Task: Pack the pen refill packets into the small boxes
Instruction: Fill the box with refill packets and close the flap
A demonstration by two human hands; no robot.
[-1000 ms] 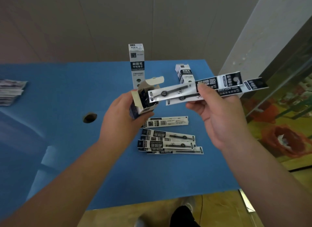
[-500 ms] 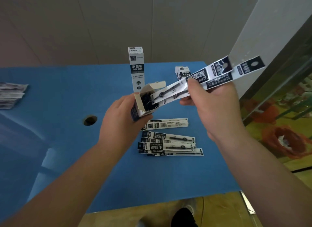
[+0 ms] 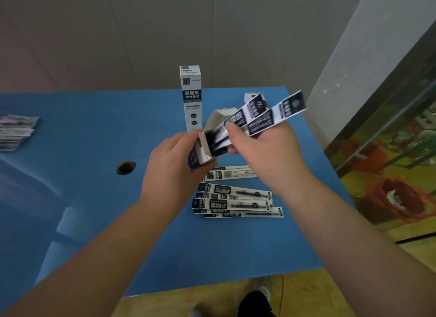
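**Refill packets and boxes on the blue table**

An open box [image 3: 204, 149], white with dark print, is held tilted above the table, its top flap [image 3: 218, 114] standing up. Two long packets [image 3: 264, 118], white strips with dark printed ends, have their lower ends inside the box mouth and angle up to the right, fanned slightly apart. A tall box [image 3: 191, 98] stands upright and closed just behind the open one. A third box [image 3: 251, 96] shows only partly behind the held packets. A loose pile of packets [image 3: 236, 199] lies flat nearer the front, overlapping, all running left to right.
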